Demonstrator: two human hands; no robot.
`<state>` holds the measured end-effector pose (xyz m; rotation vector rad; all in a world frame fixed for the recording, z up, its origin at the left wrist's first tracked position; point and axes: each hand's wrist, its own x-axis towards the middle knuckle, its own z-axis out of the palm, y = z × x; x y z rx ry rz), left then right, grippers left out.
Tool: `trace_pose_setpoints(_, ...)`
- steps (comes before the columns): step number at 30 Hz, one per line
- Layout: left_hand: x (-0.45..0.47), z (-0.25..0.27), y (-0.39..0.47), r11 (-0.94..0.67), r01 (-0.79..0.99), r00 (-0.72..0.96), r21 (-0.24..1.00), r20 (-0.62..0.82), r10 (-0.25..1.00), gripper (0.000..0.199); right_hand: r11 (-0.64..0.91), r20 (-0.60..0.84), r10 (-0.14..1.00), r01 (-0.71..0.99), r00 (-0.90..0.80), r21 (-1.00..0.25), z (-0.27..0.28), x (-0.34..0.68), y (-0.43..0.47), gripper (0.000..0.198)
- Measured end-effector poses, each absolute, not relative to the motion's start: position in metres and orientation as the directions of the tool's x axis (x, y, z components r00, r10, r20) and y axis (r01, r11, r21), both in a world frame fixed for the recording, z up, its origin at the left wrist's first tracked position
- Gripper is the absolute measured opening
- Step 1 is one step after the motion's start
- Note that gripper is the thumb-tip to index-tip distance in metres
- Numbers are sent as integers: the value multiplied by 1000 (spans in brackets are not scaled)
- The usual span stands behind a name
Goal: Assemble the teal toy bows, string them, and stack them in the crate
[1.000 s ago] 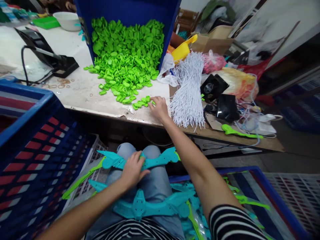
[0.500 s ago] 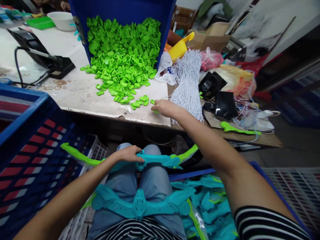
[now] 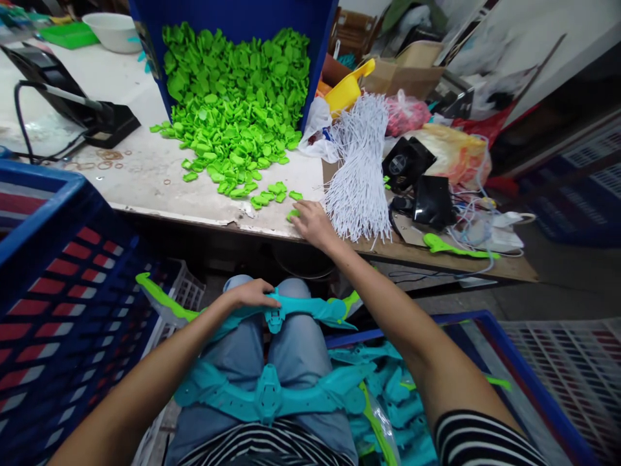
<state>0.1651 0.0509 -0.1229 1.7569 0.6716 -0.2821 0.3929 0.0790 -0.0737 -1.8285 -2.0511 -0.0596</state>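
Observation:
My left hand (image 3: pixel 253 294) is closed around the middle of a teal plastic toy bow (image 3: pixel 308 307) with lime-green tips, held above my knees. A second teal bow (image 3: pixel 270 393) lies across my lap, its centre block facing up. At the table's front edge, the fingers of my right hand (image 3: pixel 314 225) are closed on a small green plastic piece (image 3: pixel 292 214), partly covered by the fingertips. Just beyond it lie a few loose green pieces (image 3: pixel 272 193), in front of a large heap of the same pieces (image 3: pixel 237 97) spilling from a tipped blue bin (image 3: pixel 198 18).
White cords (image 3: pixel 359 175) lie in a bundle right of my right hand, beside black boxes (image 3: pixel 433 202). A blue crate (image 3: pixel 46 178) stands at my left. More teal parts (image 3: pixel 400 414) fill a blue-rimmed crate at my right. A black stand (image 3: pixel 109 123) sits on the table at left.
My right hand has drawn slightly toward the table's front edge, fingers now on the nearer green piece. The bow in my left hand has turned a little. The view has shifted slightly.

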Motion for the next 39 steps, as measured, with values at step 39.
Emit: trace_pose_setpoints(39,163,-125,55,-218,588,806,779,-541,239,41,-40,91,986,732,138,-680,-159,296,-100,59)
